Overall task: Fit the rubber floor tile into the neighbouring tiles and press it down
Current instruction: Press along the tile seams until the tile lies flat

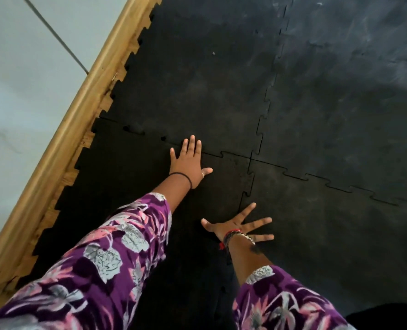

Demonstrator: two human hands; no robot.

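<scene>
The floor is covered with black rubber tiles that lock together like puzzle pieces. The rubber floor tile [126, 186] lies in the lower left of the frame, beside the neighbouring tiles [197, 79]. A wooden skirting board [61, 139] runs up the left side, under a pale wall [19, 67]. The left hand [188, 163] lies flat and open on the top seam. The right hand [240, 228] is spread wide on the right seam. Neither hand holds anything. There is no writing to read.
</scene>
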